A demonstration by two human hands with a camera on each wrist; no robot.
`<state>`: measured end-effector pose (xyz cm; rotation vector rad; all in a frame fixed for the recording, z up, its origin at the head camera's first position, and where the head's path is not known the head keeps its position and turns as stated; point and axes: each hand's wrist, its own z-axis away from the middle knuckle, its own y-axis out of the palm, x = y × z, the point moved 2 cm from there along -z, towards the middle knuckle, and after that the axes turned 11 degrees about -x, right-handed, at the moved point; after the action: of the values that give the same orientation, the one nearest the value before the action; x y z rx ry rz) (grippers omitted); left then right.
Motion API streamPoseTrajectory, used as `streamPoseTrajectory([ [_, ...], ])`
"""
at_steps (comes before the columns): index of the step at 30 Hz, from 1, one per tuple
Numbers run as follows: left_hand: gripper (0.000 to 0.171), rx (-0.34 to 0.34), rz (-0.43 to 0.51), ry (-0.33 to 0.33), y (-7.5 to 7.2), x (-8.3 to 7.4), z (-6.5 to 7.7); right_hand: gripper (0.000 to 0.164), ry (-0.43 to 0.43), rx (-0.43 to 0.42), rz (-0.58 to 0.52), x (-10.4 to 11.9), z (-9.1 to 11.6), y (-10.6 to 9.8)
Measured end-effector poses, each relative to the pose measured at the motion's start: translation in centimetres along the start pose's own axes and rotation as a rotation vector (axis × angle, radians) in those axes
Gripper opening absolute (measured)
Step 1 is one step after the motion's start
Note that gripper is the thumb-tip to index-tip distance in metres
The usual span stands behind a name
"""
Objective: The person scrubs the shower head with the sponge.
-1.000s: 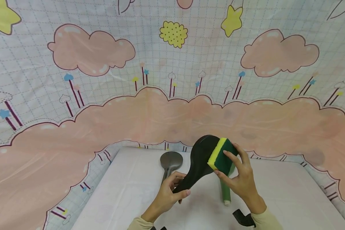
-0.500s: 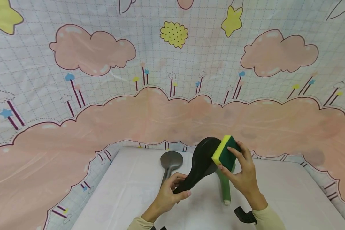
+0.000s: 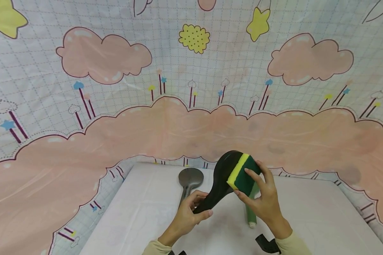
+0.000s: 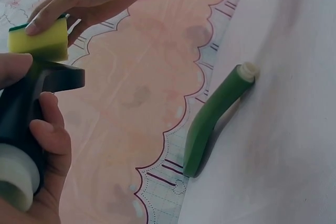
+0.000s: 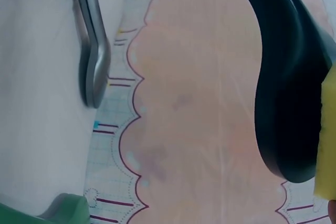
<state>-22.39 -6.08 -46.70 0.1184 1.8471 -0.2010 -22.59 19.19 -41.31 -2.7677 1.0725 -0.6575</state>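
Observation:
My left hand grips the handle of a black shower head, held tilted above the table with its round head up and to the right. In the left wrist view a pale ring shows at the handle's lower end. My right hand pinches a yellow and dark green sponge between thumb and fingers. The sponge's yellow side lies against the head of the black shower head. That contact face is hidden behind the sponge in the head view.
A grey shower head lies on the white table behind my left hand. A green shower head lies to the right, partly covered by my right hand in the head view. A cartoon-print cloth hangs behind the table.
My right hand shifts the sponge slightly right, then back left and a little down over the black shower head. My left hand stays nearly still, with the black shower head in its grip.

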Motion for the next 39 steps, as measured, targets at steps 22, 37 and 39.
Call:
streamPoseTrajectory([
  [22,0.036,0.026,0.103,0.108,0.1,0.2,0.1,0.071,-0.057,-0.022,-0.003,0.9,0.1,0.3],
  [37,0.042,-0.009,0.013,0.182,0.1,0.2,0.1,0.071,0.095,-0.015,-0.047,-1.1,-0.5,-0.8],
  [39,0.042,-0.005,0.008,0.183,0.1,0.3,0.1,0.071,0.107,-0.017,-0.052,-1.2,-0.6,-0.9],
])
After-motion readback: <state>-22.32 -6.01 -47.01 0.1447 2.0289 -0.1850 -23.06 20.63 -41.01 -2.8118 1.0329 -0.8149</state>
